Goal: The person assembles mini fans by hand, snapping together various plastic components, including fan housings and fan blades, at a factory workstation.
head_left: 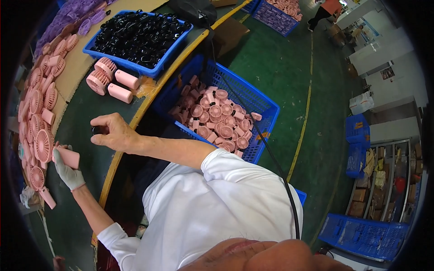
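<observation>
My left hand [68,175], in a pale glove, grips the handle of a pink handheld fan [69,157]. Its round grille appears to be the one facing up at the edge of a long pile of similar pink fans [37,101]. Bare and to the right of it, my right hand [115,133] pinches a small black part [96,130] between thumb and fingers, apart from the fan. Beyond my right hand, two more pink fans [121,93] lie side by side on the dark green tabletop.
A blue tray [156,72] heaped with small black parts [135,38] stands farther back. Right of the table's yellow edge [153,97], a blue crate [270,118] holds many pink fans. A black cable [266,149] crosses it. Purple fans [68,20] lie far left. Another person [323,13] is distant.
</observation>
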Motion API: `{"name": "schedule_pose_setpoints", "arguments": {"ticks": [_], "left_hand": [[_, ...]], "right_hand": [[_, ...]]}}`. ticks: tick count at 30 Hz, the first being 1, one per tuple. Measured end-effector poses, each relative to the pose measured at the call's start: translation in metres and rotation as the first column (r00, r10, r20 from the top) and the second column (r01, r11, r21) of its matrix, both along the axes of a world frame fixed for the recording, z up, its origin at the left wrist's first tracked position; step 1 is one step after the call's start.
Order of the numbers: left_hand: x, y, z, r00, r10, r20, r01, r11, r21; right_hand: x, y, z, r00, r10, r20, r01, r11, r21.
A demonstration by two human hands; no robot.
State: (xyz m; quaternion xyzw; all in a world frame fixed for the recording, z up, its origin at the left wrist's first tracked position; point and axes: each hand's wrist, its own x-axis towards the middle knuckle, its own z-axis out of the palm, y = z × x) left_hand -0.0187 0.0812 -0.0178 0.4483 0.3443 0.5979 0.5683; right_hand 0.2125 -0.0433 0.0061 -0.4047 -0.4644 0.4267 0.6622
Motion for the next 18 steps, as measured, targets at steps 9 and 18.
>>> {"name": "schedule_pose_setpoints", "arguments": {"ticks": [9,18], "left_hand": [[0.06,-0.111,0.029,0.986,0.083,-0.145,-0.073,0.995,0.074],[0.049,-0.118,-0.002,0.847,0.146,-0.511,0.111,0.892,0.439]], "right_hand": [[-0.03,-0.034,0.029,0.986,0.146,-0.085,-0.112,0.942,0.317],[-0.021,-0.042,0.011,0.998,0.064,-0.013,-0.056,0.943,0.328]]}}
